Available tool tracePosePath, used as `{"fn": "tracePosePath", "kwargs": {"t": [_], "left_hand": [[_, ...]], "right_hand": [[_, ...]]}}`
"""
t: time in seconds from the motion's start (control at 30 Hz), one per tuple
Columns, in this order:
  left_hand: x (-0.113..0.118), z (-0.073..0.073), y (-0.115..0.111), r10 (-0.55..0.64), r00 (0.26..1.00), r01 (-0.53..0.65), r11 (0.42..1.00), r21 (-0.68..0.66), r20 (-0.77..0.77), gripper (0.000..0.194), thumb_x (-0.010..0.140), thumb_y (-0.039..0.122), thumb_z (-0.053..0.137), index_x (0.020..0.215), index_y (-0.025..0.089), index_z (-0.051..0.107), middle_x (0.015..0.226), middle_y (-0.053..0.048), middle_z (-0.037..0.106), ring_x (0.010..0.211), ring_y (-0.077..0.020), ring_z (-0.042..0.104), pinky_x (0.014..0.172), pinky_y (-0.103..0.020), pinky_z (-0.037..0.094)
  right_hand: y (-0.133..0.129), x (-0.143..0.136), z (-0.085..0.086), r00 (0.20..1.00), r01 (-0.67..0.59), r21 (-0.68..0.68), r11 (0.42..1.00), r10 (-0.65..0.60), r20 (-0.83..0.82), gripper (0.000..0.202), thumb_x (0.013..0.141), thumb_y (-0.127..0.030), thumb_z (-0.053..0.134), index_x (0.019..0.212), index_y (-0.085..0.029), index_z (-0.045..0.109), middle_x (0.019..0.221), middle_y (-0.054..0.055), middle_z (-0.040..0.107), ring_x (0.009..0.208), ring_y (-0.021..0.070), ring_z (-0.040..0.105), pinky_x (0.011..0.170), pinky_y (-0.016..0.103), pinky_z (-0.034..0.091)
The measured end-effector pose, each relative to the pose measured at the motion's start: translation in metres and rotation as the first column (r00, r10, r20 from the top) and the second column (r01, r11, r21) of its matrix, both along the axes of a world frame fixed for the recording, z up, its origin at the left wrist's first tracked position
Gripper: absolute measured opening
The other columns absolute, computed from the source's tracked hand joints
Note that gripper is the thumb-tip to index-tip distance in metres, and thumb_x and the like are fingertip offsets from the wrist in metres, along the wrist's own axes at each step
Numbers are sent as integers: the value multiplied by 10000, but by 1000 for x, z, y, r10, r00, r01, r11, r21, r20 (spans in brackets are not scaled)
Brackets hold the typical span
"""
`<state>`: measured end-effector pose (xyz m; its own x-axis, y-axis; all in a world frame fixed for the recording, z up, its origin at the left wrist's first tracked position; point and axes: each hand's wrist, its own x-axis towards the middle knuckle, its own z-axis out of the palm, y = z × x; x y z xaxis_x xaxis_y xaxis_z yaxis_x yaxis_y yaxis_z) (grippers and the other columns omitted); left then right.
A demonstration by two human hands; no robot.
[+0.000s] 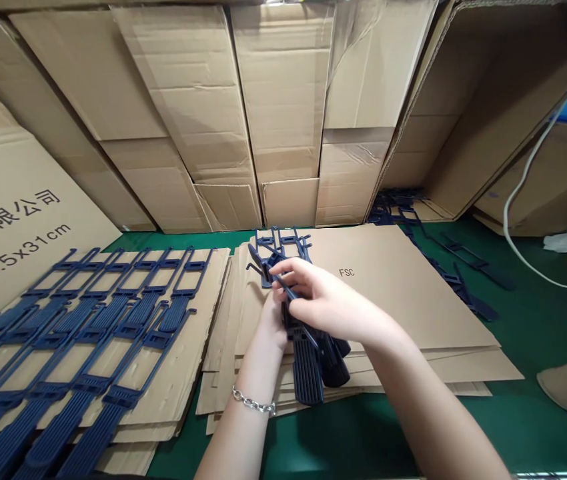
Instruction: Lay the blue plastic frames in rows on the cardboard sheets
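Observation:
My left hand [274, 319], with a chain bracelet at the wrist, is closed around dark blue plastic pieces over the cardboard stack; its fingers are partly covered by my right hand. My right hand [326, 300] reaches across from the right, its fingers curled on a thin bar of one blue plastic piece. Ribbed paddle ends [308, 373] of the pieces stick out below both hands, toward me. More blue plastic pieces [291, 240] with open frames lie just beyond my fingertips on the cardboard. How many pieces each hand holds I cannot tell.
Rows of similar blue pieces [83, 387] lie on a cardboard stack at left. Flat cardboard sheets [388, 293] marked FSC lie under my hands. Loose blue pieces [478, 263] are scattered on the green table [518, 333] at right, near an open carton [463, 120] and a white cable [513, 220].

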<state>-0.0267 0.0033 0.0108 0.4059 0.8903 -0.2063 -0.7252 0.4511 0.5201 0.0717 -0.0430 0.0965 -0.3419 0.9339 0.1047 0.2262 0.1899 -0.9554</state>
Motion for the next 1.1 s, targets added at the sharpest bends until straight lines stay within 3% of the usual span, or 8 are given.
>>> {"fn": "tracePosePath", "kwargs": {"t": [0.23, 0.43, 0.63, 0.77, 0.87, 0.93, 1.1], "left_hand": [[-1, 4, 2, 6, 986, 25, 982, -185, 166, 190, 820, 326, 576, 770, 143, 583, 660, -8, 601, 626, -134, 616, 593, -211, 504], [0, 5, 1, 75, 985, -51, 987, -155, 158, 437, 806, 578, 466, 692, 171, 574, 682, -12, 616, 765, -185, 638, 708, -272, 510], [-2, 12, -1, 17, 995, -2, 988, -155, 97, 606, 816, 667, 288, 664, 155, 573, 712, -67, 636, 846, -236, 628, 774, -345, 497], [2, 14, 4, 33, 995, -21, 992, -128, 90, 544, 858, 600, 304, 701, 165, 590, 661, -45, 617, 747, -208, 633, 688, -319, 516], [6, 16, 9, 122, 990, -120, 992, -43, 70, 280, 862, 343, 477, 671, 167, 581, 607, 0, 581, 600, -141, 603, 591, -238, 508], [8, 18, 11, 157, 986, -156, 988, -11, 57, 197, 825, 168, 493, 644, 169, 571, 565, 17, 546, 551, -114, 579, 540, -195, 490], [8, 20, 4, 112, 993, -112, 994, 4, 37, 201, 811, 86, 457, 716, 187, 603, 656, -13, 597, 736, -160, 629, 539, -197, 496]], "right_hand": [[13, 7, 1, 980, -35, -128, 991, 9, -198, 460, 627, -108, 432, 1070, -233, 425, 997, 26, 522, 885, 142, 544, 760, 291, 442], [12, 5, 4, 973, -3, -128, 992, -27, -228, 448, 599, -126, 433, 1035, -226, 433, 993, 19, 511, 860, 135, 553, 753, 287, 441], [20, 3, 6, 949, 62, -174, 983, -113, -296, 455, 548, -106, 395, 991, -203, 428, 918, -2, 493, 774, 103, 571, 649, 217, 430], [24, 0, 4, 894, 26, -227, 974, -124, -430, 458, 517, -86, 392, 960, -198, 419, 848, -21, 468, 713, 84, 568, 591, 185, 426], [24, -3, 3, 830, -17, -244, 970, -123, -544, 436, 511, -66, 406, 926, -198, 420, 808, -34, 459, 696, 75, 558, 618, 190, 454], [24, -5, 2, 797, -36, -238, 970, -116, -593, 425, 508, -57, 417, 909, -197, 431, 800, -39, 456, 686, 68, 557, 631, 188, 465], [22, -6, 4, 757, -56, -226, 972, -106, -644, 421, 483, -69, 408, 882, -183, 474, 805, -33, 456, 733, 86, 590, 645, 182, 472]]}}
